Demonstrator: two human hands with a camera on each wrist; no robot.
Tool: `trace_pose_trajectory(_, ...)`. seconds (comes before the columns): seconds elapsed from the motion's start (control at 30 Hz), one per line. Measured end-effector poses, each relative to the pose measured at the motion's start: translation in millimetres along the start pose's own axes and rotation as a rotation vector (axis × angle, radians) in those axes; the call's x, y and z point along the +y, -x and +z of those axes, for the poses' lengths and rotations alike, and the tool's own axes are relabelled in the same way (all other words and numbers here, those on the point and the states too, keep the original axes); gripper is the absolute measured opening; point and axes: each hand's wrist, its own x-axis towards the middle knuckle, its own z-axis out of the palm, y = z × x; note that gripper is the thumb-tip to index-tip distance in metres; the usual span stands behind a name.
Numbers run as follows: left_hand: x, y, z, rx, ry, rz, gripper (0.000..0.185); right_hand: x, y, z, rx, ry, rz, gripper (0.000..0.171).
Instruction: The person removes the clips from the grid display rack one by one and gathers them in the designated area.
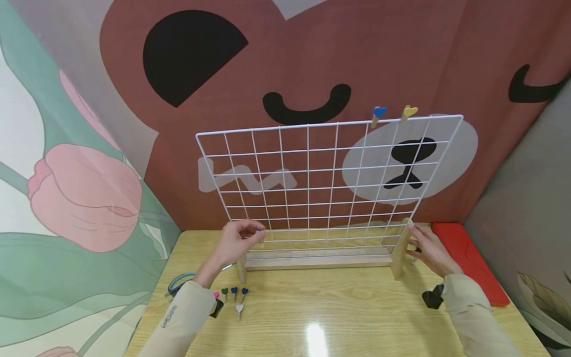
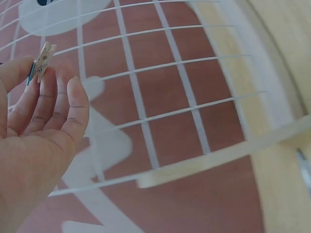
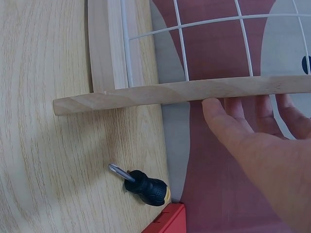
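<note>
A big cartoon face in brown and black fills the wall behind a pale wooden bench (image 1: 339, 317). Near the back edge of the bench stands a white wire grid (image 1: 321, 183) in a wooden stand (image 1: 318, 262), running long from left to right and leaning a little backward. The left hand (image 1: 236, 240) is up by the grid's lower left corner and pinches a small wooden peg (image 2: 43, 60) between thumb and fingers; the peg's long side points up and toward the wires, likely so it can bite on one. The right hand (image 1: 430, 250) has its fingers spread loosely and rests on the stand's right foot (image 3: 180, 92), it seems to keep the grid from tipping. Two more pegs, one with a blue heart (image 1: 378, 114) and one with a yellow heart (image 1: 408, 113), sit clipped on the top wire near the right corner. Spare pegs (image 1: 234, 295) lie in a row by the left edge. A small screwdriver (image 3: 143, 183) lies near the right edge, beside a red case (image 1: 468, 260).
</note>
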Motion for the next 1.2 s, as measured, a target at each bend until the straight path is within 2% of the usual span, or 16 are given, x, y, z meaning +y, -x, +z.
trace_pose_trajectory(0.2,-25.0,13.8,8.1,-0.008,0.02,-0.039,0.015,2.0,0.8,-0.9,0.002,-0.005,0.005,0.076)
trace_pose_trajectory(0.3,-35.2,20.1,11.4,0.001,0.045,-0.087,0.014,2.7,1.3,-0.7,-0.001,-0.016,0.009,0.076)
trace_pose_trajectory(0.43,-33.7,30.0,12.7,0.0,0.069,-0.143,0.014,3.7,1.7,0.1,-0.004,-0.021,0.012,0.076)
trace_pose_trajectory(0.57,-50.4,42.8,15.1,0.002,0.086,-0.195,0.019,2.0,1.2,-0.3,-0.003,-0.017,0.008,0.077)
trace_pose_trajectory(0.67,-71.1,54.5,16.4,0.02,0.111,-0.252,0.021,0.1,0.1,-1.2,-0.006,-0.012,0.005,0.079)
trace_pose_trajectory(0.83,-73.3,76.3,11.1,0.053,0.097,-0.295,0.014,-0.4,0.0,-1.8,-0.01,-0.01,0.001,0.079)
trace_pose_trajectory(0.97,-98.3,92.9,8.6,0.093,0.074,-0.344,0.013,0.0,0.7,-2.2,-0.014,-0.024,-0.008,0.079)
trace_pose_trajectory(1.1,-126.3,108.7,9.1,0.117,0.037,-0.455,0.018,0.6,1.4,-2.4,-0.013,-0.032,-0.01,0.079)
trace_pose_trajectory(1.2,-142.9,120.1,12.4,0.132,-0.016,-0.506,0.017,0.8,1.3,-1.8,-0.01,-0.025,-0.011,0.079)
